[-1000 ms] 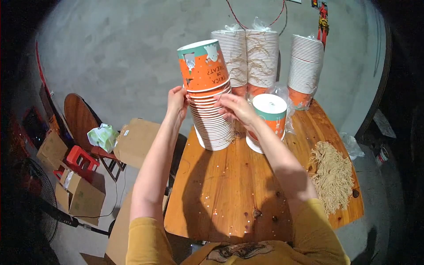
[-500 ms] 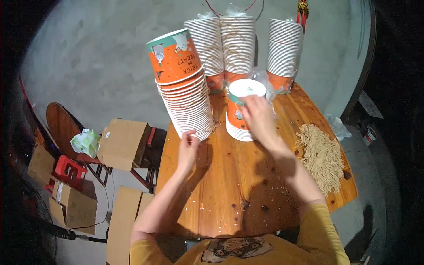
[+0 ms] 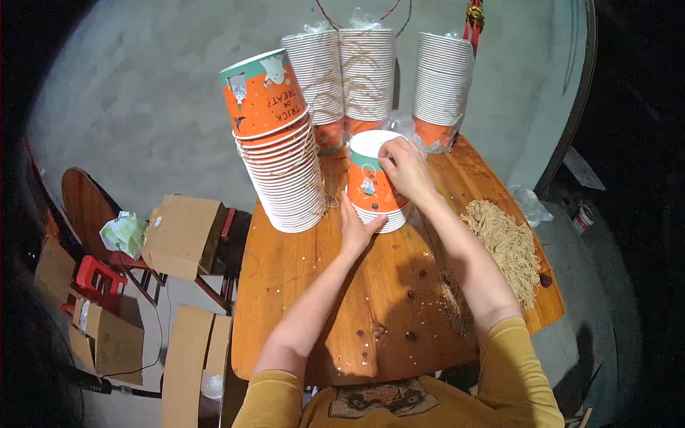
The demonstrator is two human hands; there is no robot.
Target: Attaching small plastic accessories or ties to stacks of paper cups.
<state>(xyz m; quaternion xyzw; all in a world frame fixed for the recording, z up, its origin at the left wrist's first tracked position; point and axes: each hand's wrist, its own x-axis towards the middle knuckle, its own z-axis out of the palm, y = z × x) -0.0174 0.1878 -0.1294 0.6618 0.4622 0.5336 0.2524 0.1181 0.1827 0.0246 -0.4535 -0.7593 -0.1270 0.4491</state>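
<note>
In front of me, a short stack of nested paper buckets (image 3: 381,222) stands upright, white rims low down. The top paper bucket (image 3: 372,187) is orange with a green band and stands well out of the stack. My right hand (image 3: 405,167) grips it at its upper right, fingers curled at the rim. Around the stack's lower left side my left hand (image 3: 357,227) is wrapped, thumb across the front. To the left leans a tall stack of buckets (image 3: 285,182), its top orange bucket (image 3: 267,96) sticking up and loose strings hanging along its right side.
Behind, several tall bucket stacks (image 3: 367,75) in clear plastic stand near the grey wall. A heap of tan strings (image 3: 503,250) lies at the right of the wooden table (image 3: 307,299). Cardboard boxes (image 3: 182,235) and a red stool (image 3: 100,278) are on the left.
My left hand has moved right from the tall stack to the short stack. My right hand has closed at the top bucket's rim. The whole view has shifted slightly.
</note>
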